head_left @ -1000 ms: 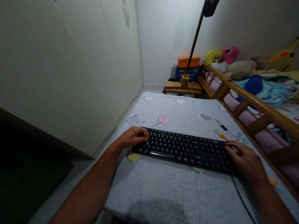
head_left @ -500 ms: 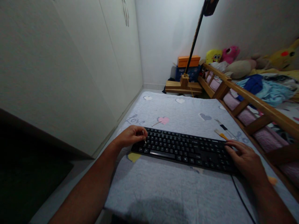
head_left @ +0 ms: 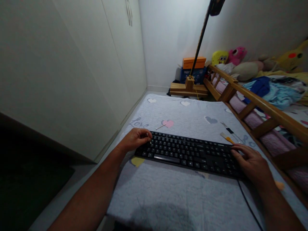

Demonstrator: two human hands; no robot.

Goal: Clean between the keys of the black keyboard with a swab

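Observation:
A black keyboard (head_left: 185,153) lies across the cloth-covered surface, its cable running off from the right end. At its left end my left hand (head_left: 137,138) is closed in a pinch on a cotton swab (head_left: 148,136). Only a short white piece of the swab shows between the fingers, over the left keys. My right hand (head_left: 251,162) holds the keyboard's right end, with the fingers at the far edge and the thumb by the number keys. A second cotton swab (head_left: 160,127) lies on the cloth beyond the keyboard.
Behind the keyboard's right side lie a small yellow-handled brush (head_left: 227,138) and a thin tool with a black grip (head_left: 230,131). A wooden bed rail (head_left: 267,110) runs along the right. White cabinet doors (head_left: 96,70) stand on the left. A pole stand (head_left: 189,86) is at the back.
The white swab tip that stuck out below my left fingers now shows less, and that hand has shifted very slightly. My right hand stays on the keyboard's right end.

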